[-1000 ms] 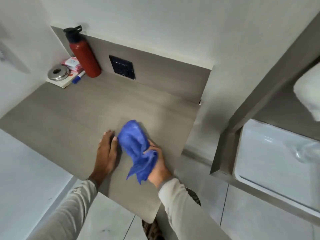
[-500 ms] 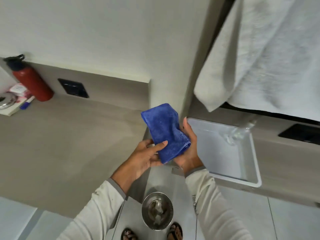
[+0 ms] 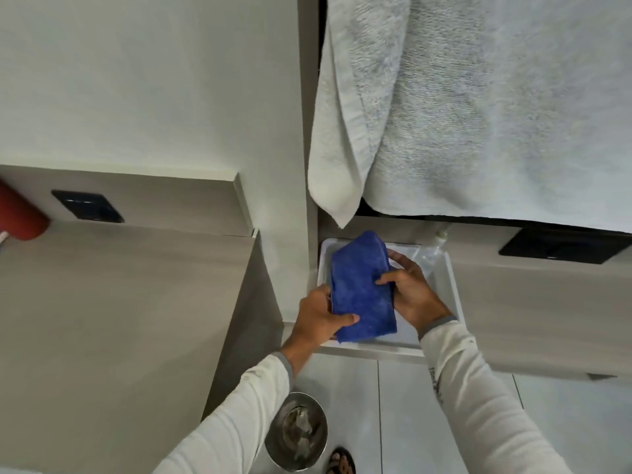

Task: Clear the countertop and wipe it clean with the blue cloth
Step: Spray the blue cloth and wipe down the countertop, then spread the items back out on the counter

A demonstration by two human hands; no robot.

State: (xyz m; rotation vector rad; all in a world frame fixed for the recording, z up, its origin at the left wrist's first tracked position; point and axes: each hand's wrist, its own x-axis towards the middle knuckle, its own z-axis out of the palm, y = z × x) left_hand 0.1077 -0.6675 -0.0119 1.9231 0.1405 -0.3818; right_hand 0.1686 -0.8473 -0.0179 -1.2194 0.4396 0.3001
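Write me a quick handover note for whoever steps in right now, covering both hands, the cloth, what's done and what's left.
Left hand: gripping the lower left edge of the blue cloth.
Right hand: pinching its right side.
The cloth is folded, held over the white basin, off the countertop.
Done: visible countertop looks bare, apart from a red bottle at the far left.
Left: cannot tell whether wiping is finished; the cloth probably gets rinsed or put down next.

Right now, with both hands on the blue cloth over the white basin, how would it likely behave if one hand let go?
The blue cloth is probably floppy: it is folded and bends where the left hand and right hand pinch it. It looks plush, so likely light and not slippery. Released, it would likely droop into the white basin.
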